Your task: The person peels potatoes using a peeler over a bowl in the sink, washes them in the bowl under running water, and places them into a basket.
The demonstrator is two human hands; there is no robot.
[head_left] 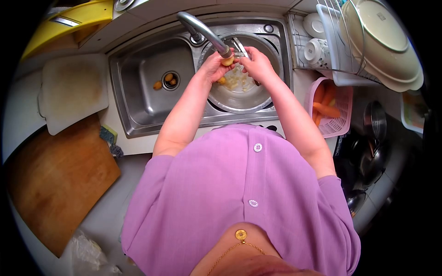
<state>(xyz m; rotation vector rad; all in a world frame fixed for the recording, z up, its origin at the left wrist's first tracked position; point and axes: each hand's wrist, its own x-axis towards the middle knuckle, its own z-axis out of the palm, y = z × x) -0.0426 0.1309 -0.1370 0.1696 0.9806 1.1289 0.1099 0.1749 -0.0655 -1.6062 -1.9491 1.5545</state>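
Observation:
Under the curved faucet [207, 34], my left hand [212, 68] grips a partly peeled potato [227, 61]. My right hand [258, 66] is closed around a silver peeler [241, 47], close beside the potato. Both hands are over a metal basin [239, 105] set in the right sink bowl. Pale peelings [238, 82] lie in the bottom of the basin. Another yellow potato [222, 80] shows just below my left hand. Several unpeeled potatoes [157, 85] sit around the drain of the left sink bowl [138, 69].
A pink basket [338, 126] of carrots [328, 110] stands right of the sink, below a wire dish rack [299, 43] with bowls and a large dish [380, 27]. At left are a white cutting board [73, 89], a wooden board [60, 184], a sponge [108, 133] and a yellow slicer [73, 20].

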